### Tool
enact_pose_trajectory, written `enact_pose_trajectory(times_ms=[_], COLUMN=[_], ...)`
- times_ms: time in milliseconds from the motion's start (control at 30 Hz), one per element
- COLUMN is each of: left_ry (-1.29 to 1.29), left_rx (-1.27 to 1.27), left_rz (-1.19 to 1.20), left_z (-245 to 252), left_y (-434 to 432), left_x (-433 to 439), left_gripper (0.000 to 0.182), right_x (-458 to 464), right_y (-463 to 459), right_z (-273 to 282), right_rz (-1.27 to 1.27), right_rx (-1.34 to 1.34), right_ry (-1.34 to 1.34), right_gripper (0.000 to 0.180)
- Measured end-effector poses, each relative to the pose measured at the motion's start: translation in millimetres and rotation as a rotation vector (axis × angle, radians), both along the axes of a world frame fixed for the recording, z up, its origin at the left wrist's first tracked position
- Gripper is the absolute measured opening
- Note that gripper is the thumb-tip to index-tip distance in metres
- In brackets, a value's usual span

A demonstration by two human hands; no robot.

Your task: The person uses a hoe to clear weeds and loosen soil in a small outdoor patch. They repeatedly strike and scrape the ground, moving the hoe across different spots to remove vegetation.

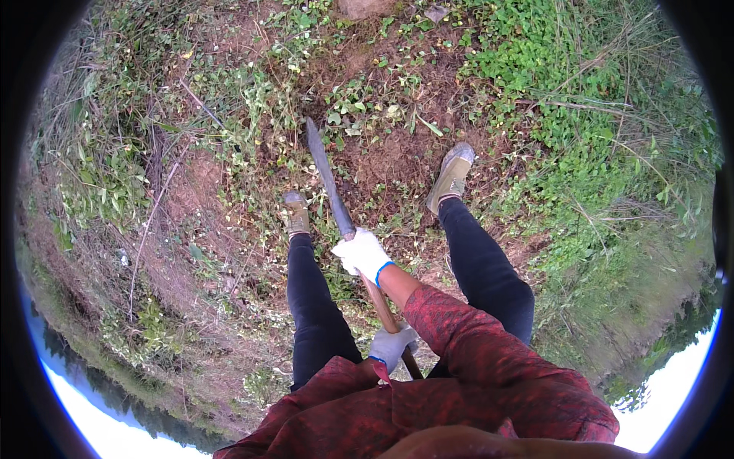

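A long-handled bush knife has a long dark metal blade and a wooden handle. My right hand, in a white glove with a blue cuff, grips it just behind the blade. Lower down, close to my body, my gloved left hand wraps around the handle. The blade points forward and slightly left, low over cut weeds and bare soil; whether its tip touches the ground I cannot tell. Some of the handle's rear end shows below my left hand, and the rest is hidden by my clothing.
My left shoe is beside the blade, and my right shoe stands farther forward. Dense green creepers grow on the right. Cut stems and a thin dry stick lie on the left. A stone is at the far edge.
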State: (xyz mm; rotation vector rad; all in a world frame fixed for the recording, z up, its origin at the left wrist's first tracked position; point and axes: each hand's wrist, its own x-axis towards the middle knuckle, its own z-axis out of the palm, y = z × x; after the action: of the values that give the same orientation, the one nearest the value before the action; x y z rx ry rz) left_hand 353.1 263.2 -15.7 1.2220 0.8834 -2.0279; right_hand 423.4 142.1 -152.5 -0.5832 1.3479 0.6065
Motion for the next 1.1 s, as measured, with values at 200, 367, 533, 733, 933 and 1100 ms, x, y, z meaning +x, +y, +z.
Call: enact_pose_trajectory(times_ms=[200,367,533,733,933,1100], left_ry=[-0.315,-0.461,-0.262,-0.443,-1.029,-0.654], left_rx=[-0.113,-0.219,-0.205,-0.291,-0.254,-0.252], left_rz=[0.13,-0.454,-0.779,-0.407,-0.329,-0.226], left_z=[-77,-68,-45,-40,-84,-75], left_y=[-39,-52,-21,-31,-35,-16], left_x=[34,60,25,53,54,78], left_gripper=[0.037,0.064,0.071,0.063,0.054,0.039], right_x=[69,38,-44,10,99,45], right_y=[-125,-167,-39,-66,-155,-192], right_z=[16,-5,-6,37,48,-23], right_rz=[-0.186,-0.333,-0.173,-0.273,-0.245,-0.076], right_rx=[-0.594,-0.502,-0.195,-0.238,-0.691,-0.579], right_ry=[-0.233,-0.202,0.145,-0.052,-0.376,-0.229], right_gripper=[0.023,0.017,0.019,0.02,0.014,0.019])
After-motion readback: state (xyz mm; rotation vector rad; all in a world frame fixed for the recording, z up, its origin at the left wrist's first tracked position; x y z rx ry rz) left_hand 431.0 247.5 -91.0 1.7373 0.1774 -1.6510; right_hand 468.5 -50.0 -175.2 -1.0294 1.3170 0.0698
